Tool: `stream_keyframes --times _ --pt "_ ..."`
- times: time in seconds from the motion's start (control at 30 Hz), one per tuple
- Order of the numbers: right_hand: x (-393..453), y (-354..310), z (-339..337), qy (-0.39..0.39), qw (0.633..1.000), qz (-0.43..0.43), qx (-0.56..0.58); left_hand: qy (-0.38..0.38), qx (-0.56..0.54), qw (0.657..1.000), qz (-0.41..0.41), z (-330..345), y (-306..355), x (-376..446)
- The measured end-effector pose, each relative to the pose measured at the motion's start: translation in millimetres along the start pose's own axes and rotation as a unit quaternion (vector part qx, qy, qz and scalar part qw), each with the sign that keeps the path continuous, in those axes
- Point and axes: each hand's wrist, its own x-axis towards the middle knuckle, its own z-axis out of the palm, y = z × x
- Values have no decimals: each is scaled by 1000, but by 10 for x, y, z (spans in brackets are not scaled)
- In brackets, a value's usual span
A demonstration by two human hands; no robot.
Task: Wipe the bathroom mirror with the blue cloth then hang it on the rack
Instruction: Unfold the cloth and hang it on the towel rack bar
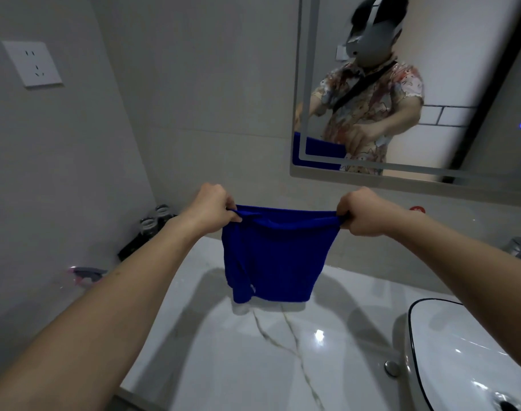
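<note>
A blue cloth hangs stretched between both hands above the marble counter. My left hand pinches its upper left corner and my right hand pinches its upper right corner. The cloth's lower edge dangles free just over the counter. The bathroom mirror is on the wall above and to the right of my hands, and it reflects a person and part of the cloth. No rack shows in this view.
White marble counter below the cloth. A white basin with a dark rim sits at the lower right, a chrome tap behind my right arm. Glasses on a dark tray and a wall socket are at the left.
</note>
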Motion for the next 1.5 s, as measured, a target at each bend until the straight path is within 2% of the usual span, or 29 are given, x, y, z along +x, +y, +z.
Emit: stream_keyframes --times 0.1,0.17,0.37,0.5,0.73,0.93,1.23,1.4,1.5 --pt "-26 50 -12 18 1000 11 19 16 -5 1000 -1 -4 22 12" --pt "-57 97 -21 58 996 23 69 23 -13 1000 -9 -18 19 18" --pt "-107 142 10 180 950 76 243 25 -42 999 -20 -14 -2 12" --pt "-130 151 8 187 934 80 294 36 -64 997 -20 8 -6 8" --pt "-133 202 4 174 944 73 270 55 -68 996 -23 -28 -47 -16" --pt "-53 190 31 133 976 96 142 32 -40 998 -38 -34 -24 -40" --pt "-78 203 -12 144 969 107 169 26 -14 997 -69 -87 -25 -104" --pt "-100 170 -59 165 964 121 171 45 -49 995 -72 -101 -34 -124" --pt "-107 117 -113 174 964 111 167 0 -34 996 -78 -73 -31 -148"
